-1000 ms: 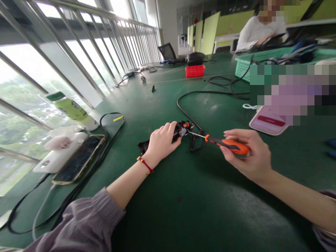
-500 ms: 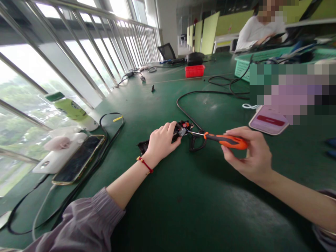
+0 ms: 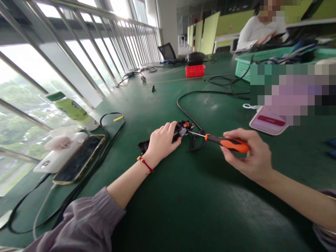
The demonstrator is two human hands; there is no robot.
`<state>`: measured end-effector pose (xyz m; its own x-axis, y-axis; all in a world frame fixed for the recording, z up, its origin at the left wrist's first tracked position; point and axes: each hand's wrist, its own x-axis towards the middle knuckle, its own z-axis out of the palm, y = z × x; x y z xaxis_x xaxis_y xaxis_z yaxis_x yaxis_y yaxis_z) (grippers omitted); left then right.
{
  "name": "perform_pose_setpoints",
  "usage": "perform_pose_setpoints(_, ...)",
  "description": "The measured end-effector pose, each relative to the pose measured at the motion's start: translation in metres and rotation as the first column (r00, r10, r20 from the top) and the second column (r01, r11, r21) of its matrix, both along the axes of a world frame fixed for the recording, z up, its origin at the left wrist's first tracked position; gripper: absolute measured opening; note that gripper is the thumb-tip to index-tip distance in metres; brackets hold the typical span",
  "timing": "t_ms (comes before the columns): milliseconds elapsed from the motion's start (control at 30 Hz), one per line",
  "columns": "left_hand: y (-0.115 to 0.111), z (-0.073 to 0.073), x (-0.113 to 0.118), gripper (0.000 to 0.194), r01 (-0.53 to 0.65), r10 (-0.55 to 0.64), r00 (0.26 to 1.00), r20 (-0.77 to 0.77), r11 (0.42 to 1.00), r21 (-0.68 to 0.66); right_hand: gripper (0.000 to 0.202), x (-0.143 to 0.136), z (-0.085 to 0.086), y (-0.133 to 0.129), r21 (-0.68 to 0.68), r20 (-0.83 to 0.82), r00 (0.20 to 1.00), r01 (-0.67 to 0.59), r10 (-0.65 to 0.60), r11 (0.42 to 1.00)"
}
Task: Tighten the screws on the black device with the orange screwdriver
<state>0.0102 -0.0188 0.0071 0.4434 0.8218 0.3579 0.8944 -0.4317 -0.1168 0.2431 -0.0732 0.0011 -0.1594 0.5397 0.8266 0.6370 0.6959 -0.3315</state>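
My left hand [image 3: 164, 138] is closed around a black corded device [image 3: 144, 145], pressing it to the green tabletop. At its far end, bare inner parts [image 3: 184, 128] show red, grey and some thin wires. My right hand [image 3: 250, 154] grips the orange and black handle of a screwdriver [image 3: 228, 142] between thumb and fingers. The screwdriver's thin metal shaft points left, its tip at the exposed parts; exactly what the tip touches is too small to tell. A black cable [image 3: 193, 117] runs from the device in a loop across the table. My left palm hides the device's middle.
On the left lie a dark phone [image 3: 80, 159], a white power bank [image 3: 60, 150] and a tilted green bottle [image 3: 73, 112] by the railing. A red box [image 3: 195, 71] stands further back. To the right are a pink-screened phone [image 3: 270, 120] and a green basket [image 3: 243, 66]. Someone sits beyond.
The screwdriver's handle has turned in my right hand and its end sits slightly lower. My left hand and the device stay in place.
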Motion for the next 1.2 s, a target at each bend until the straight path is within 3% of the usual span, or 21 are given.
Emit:
perform_pose_setpoints(100, 0.0002, -0.0003, -0.0002, 0.042, 0.0, 0.0, 1.0, 0.003, 1.0, 0.001, 0.023, 0.0001, 0.0, -0.0011, -0.083, 0.061, 0.998, -0.018, 0.023, 0.996)
perform_pose_setpoints(333, 0.0, 0.0002, 0.0, 0.042, 0.002, -0.002, 1.0, 0.007, 1.0, -0.002, 0.034, -0.0009, 0.0017, 0.0001, 0.034, -0.021, 1.0, 0.001, 0.0, 0.999)
perform_pose_setpoints(500, 0.0, -0.0005, -0.0002, 0.042, 0.002, -0.002, 1.0, 0.003, 1.0, 0.007, 0.023, -0.0005, 0.002, -0.0016, -0.144, 0.082, 0.992, -0.078, 0.091, 0.986)
perform_pose_setpoints(700, 0.0003, -0.0003, 0.0004, 0.042, 0.0, 0.0, 1.0, -0.001, 1.0, 0.009, 0.039, -0.0004, 0.0006, -0.001, 0.01, -0.003, 1.0, -0.027, 0.027, 1.0)
perform_pose_setpoints(900, 0.0005, -0.0003, 0.0003, 0.042, 0.001, -0.001, 1.0, 0.005, 1.0, 0.003, 0.026, -0.0005, 0.0011, -0.0023, -0.146, 0.101, 0.991, -0.075, 0.091, 0.986)
perform_pose_setpoints(1100, -0.0001, -0.0001, 0.0001, 0.042, 0.0, 0.0, 1.0, 0.002, 1.0, 0.005, 0.038, -0.0006, 0.0006, 0.0002, 0.023, -0.018, 0.999, -0.03, 0.031, 0.999)
perform_pose_setpoints(1200, 0.0, -0.0003, -0.0001, 0.042, 0.002, -0.002, 1.0, 0.004, 1.0, 0.008, 0.03, -0.0004, 0.0017, -0.0001, -0.023, 0.029, 0.999, -0.033, 0.034, 0.999)
